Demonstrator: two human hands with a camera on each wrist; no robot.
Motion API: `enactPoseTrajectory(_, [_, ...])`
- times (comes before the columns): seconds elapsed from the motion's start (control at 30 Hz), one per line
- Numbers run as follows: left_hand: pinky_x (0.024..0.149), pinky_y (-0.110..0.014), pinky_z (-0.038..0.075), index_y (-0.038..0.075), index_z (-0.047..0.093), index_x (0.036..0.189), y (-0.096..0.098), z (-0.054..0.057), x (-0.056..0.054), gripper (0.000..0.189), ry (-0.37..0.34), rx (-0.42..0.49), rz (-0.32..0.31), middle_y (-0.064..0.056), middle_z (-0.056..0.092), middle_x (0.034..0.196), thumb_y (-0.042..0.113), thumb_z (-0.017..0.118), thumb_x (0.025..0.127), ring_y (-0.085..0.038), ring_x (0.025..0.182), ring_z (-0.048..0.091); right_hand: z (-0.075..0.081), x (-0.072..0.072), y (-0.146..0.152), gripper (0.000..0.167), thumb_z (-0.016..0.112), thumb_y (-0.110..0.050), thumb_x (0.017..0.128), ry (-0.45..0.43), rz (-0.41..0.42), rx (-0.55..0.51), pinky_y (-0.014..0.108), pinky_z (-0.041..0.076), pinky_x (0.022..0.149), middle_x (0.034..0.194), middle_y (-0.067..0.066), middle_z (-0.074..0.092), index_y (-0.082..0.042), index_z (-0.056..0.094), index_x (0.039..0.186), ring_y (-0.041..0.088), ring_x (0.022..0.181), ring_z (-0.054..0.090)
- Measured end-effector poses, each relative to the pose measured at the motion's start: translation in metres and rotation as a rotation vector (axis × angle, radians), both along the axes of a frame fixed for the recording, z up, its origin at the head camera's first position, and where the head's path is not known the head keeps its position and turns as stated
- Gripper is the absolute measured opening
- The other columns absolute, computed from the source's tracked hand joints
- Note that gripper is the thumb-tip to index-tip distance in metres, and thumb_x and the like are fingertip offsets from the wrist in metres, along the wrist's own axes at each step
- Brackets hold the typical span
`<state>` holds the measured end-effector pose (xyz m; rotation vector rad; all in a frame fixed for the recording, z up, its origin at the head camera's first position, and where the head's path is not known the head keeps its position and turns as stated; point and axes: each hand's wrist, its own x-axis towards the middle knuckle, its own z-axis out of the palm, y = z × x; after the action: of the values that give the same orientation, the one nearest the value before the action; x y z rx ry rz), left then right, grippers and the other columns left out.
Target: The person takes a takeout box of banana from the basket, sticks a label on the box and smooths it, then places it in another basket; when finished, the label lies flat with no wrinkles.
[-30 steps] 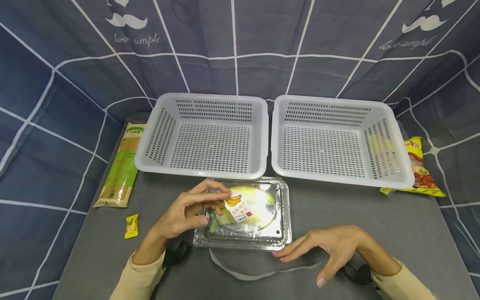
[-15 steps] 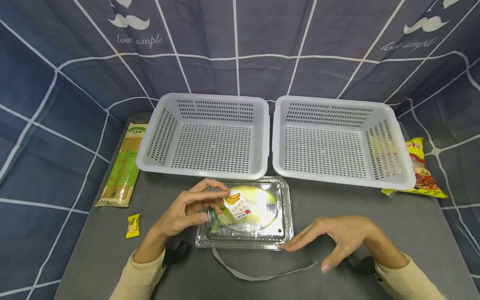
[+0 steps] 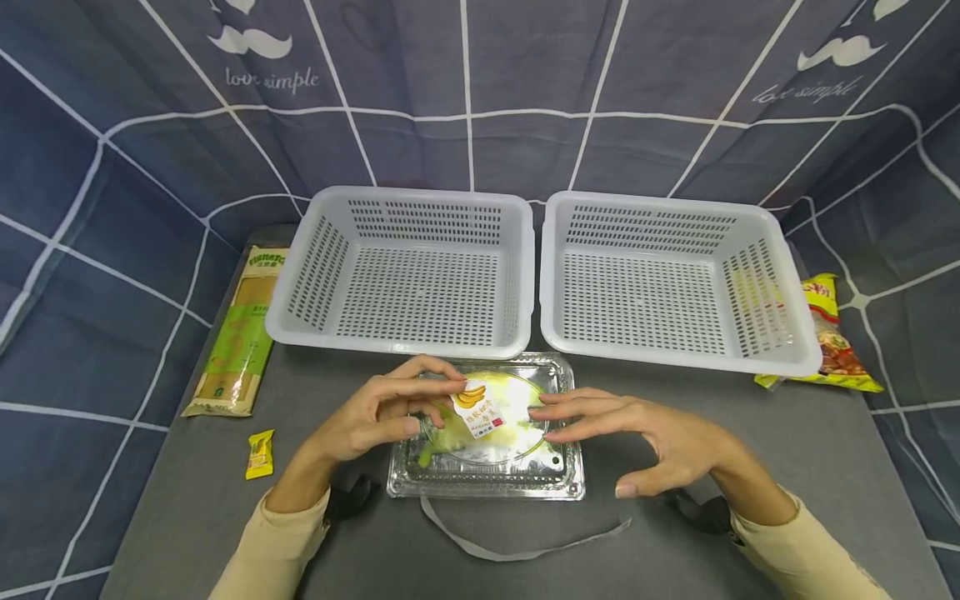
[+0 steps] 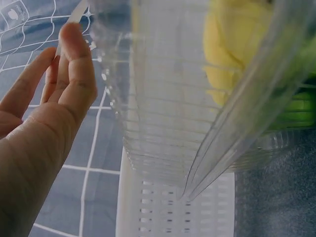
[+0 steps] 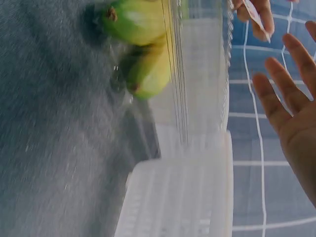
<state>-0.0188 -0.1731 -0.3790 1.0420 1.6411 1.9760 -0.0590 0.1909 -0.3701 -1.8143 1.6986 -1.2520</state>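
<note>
A clear plastic clamshell box (image 3: 487,487) lies closed on the grey table in front of the baskets. Green and yellow fruit (image 5: 136,22) shows through its walls in the right wrist view. Over the left part of the lid, my left hand (image 3: 363,421) pinches a white label sticker (image 3: 480,412) printed with bananas. The label stands tilted above the lid; its edge shows between the fingertips in the left wrist view. My right hand (image 3: 648,429) hovers palm down over the box's right side, fingers spread and reaching toward the label, holding nothing.
Two white perforated baskets (image 3: 405,343) (image 3: 675,358) stand behind the box. Left of them lies a green noodle packet (image 3: 238,342), with a small yellow wrapped candy (image 3: 260,454) nearer. A yellow food bag (image 3: 840,346) sits at the right. A grey strip (image 3: 487,552) curves before the box.
My right hand has left the box's front right corner and moved back and left over the lid. The left hand stays nearly still with the label.
</note>
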Motion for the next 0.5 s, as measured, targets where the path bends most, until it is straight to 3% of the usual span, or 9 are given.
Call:
enactPoseTrajectory(0.17, [0.087,-0.037,0.055,-0.016,0.046,0.136,0.003,0.000,-0.005,0.044,-0.045,-0.127,-0.044,-0.024,0.036,0.140,-0.006,0.053,0.094,-0.029,0.110,0.055,-0.003,0.003,-0.017,0.062,0.054,-0.046,0.096,0.073,0.016,0.061,0.052,0.012,0.121,0.156,0.013,0.036,-0.011,0.045,0.147,0.038,0.148,0.020])
enactPoseTrajectory(0.33, [0.079,-0.026,0.053,-0.009,0.052,0.136,0.008,0.000,-0.010,0.042,-0.004,-0.246,-0.052,-0.018,0.042,0.139,0.003,0.057,0.096,-0.029,0.102,0.053,-0.011,0.006,-0.026,0.060,0.054,-0.045,0.096,0.084,0.035,0.109,0.060,0.007,0.119,0.157,0.008,0.037,-0.014,0.045,0.147,0.041,0.149,0.018])
enactPoseTrajectory(0.5, [0.079,-0.029,0.056,-0.008,0.052,0.136,0.012,-0.001,-0.016,0.042,0.029,-0.295,-0.078,-0.017,0.044,0.137,0.007,0.057,0.097,-0.032,0.098,0.058,-0.018,0.006,-0.031,0.057,0.055,-0.041,0.096,0.075,0.030,0.122,0.058,0.002,0.120,0.157,0.007,0.037,-0.013,0.047,0.146,0.043,0.148,0.016])
